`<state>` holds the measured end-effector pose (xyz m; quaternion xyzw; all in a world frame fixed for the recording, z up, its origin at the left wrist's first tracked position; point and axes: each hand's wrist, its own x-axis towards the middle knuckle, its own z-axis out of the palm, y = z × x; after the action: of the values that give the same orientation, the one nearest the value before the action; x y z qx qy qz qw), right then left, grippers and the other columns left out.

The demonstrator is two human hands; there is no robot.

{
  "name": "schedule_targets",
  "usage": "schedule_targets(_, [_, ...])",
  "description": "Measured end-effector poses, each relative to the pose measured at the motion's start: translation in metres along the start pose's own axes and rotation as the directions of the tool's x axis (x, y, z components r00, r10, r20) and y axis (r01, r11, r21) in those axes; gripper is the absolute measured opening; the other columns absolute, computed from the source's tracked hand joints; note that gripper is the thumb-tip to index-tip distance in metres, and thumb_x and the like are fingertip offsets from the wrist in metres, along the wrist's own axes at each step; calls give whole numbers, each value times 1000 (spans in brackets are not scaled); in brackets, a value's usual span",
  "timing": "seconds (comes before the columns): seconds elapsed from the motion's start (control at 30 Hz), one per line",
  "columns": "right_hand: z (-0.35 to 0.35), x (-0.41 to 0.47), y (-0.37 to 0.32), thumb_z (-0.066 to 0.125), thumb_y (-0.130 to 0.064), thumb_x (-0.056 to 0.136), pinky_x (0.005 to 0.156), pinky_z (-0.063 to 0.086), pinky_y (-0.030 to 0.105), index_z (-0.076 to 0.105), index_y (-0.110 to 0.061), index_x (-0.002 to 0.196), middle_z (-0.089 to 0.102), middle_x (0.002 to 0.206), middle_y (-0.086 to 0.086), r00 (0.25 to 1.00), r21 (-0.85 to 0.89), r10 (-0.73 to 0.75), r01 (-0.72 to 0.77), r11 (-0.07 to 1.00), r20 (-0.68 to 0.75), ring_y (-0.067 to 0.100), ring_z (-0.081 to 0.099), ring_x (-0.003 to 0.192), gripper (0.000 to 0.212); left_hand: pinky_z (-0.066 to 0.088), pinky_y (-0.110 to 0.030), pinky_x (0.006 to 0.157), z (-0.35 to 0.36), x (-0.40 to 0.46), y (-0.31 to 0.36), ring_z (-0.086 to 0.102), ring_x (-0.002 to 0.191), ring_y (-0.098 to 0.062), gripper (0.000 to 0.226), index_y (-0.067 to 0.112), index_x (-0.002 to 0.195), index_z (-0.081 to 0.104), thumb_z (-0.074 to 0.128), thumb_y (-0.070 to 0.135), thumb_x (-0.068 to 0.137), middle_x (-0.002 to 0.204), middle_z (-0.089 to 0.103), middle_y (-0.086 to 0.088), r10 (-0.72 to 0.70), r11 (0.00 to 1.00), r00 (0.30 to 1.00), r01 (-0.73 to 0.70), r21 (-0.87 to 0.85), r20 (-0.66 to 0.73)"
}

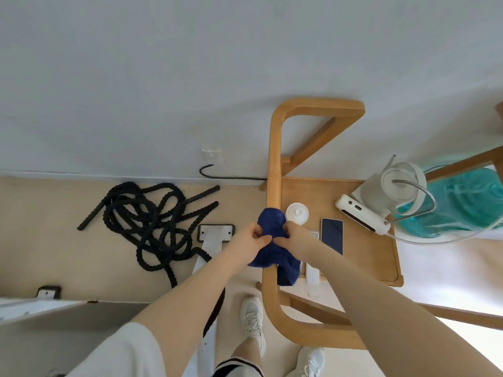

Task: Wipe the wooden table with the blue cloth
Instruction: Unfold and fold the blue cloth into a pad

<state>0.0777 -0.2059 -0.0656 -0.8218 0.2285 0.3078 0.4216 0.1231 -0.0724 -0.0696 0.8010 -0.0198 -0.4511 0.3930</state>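
A dark blue cloth [272, 250] is bunched up in the air over the left edge of a small wooden table [364, 251]. My left hand [249, 240] pinches the cloth at its middle from the left. My right hand [295, 238] pinches it from the right, close to the left hand. Part of the cloth hangs down below both hands over the table's curved wooden rail [273, 164].
On the table lie a white round lid [297, 212], a dark phone [332, 235], a white remote [312, 277] and a white fan with base [381, 202]. A black rope [152, 221] coils on the floor at left. My white shoes [253, 319] stand beside the table.
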Motion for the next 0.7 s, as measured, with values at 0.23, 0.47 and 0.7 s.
schedule_targets(0.23, [-100, -102, 10, 63, -25, 86, 63, 45, 28, 60, -3, 81, 60, 72, 12, 969, 192, -141, 180, 965, -203, 15, 52, 65, 23, 37, -30, 63, 4, -49, 96, 43, 63, -14, 28, 20, 65, 44, 58, 23, 89, 63, 46, 4, 339, 939, 935, -343, 23, 103])
schedule_targets(0.47, [-184, -231, 84, 53, -33, 90, 83, 49, 50, 61, -3, 99, 66, 93, 21, 857, 378, -163, 376, 846, -488, 32, 62, 80, 33, 47, -30, 85, 127, -113, 205, 57, 94, -14, 15, 18, 109, 49, 51, 19, 94, 102, 57, 1, 603, 798, 759, -570, -197, 247])
schedule_targets(0.7, [-245, -355, 211, 65, -13, 86, 85, 55, 33, 54, -26, 116, 66, 111, 1, 826, 403, -239, 475, 782, -510, 16, 66, 97, 34, 51, -21, 82, 294, -163, 267, 59, 102, -7, 53, 27, 131, 40, 64, 17, 85, 109, 58, 14, 755, 623, 619, -780, 58, 214])
